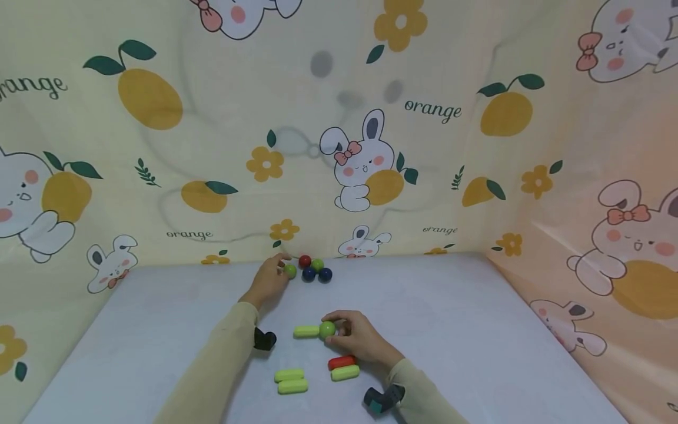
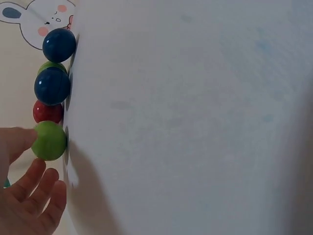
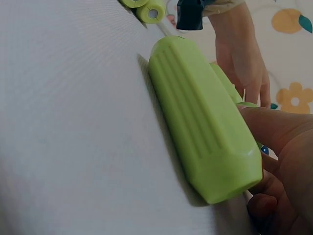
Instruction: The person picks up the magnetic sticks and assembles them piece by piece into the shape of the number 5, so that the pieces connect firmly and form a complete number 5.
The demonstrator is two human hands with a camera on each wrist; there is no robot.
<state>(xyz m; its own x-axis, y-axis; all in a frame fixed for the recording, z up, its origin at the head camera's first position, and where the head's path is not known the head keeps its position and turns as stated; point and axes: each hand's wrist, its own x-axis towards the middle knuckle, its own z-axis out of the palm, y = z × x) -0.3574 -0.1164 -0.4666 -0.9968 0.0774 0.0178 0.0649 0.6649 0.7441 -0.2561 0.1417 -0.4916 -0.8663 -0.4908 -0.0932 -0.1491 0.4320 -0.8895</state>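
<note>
At the table's far edge, my left hand (image 1: pixel 269 281) has its thumb and a finger around a green ball (image 1: pixel 289 271); the left wrist view shows the thumb on this ball (image 2: pixel 49 141) and other fingers curled below it. Nearer, my right hand (image 1: pixel 361 335) grips another green ball (image 1: pixel 327 329) between thumb and fingers. This ball touches the right end of a light-green stick (image 1: pixel 306 332). In the right wrist view, a large green stick (image 3: pixel 200 117) lies beside my right hand (image 3: pixel 288 161), which mostly hides the gripped ball.
Beside the left hand are a red ball (image 1: pixel 304 261), a green ball (image 1: pixel 318 265) and two dark blue balls (image 1: pixel 308 274). Two green sticks (image 1: pixel 292 386) lie at the front; a red stick (image 1: pixel 342 362) and a green stick (image 1: pixel 345 373) lie by the right wrist. Printed cloth stands behind.
</note>
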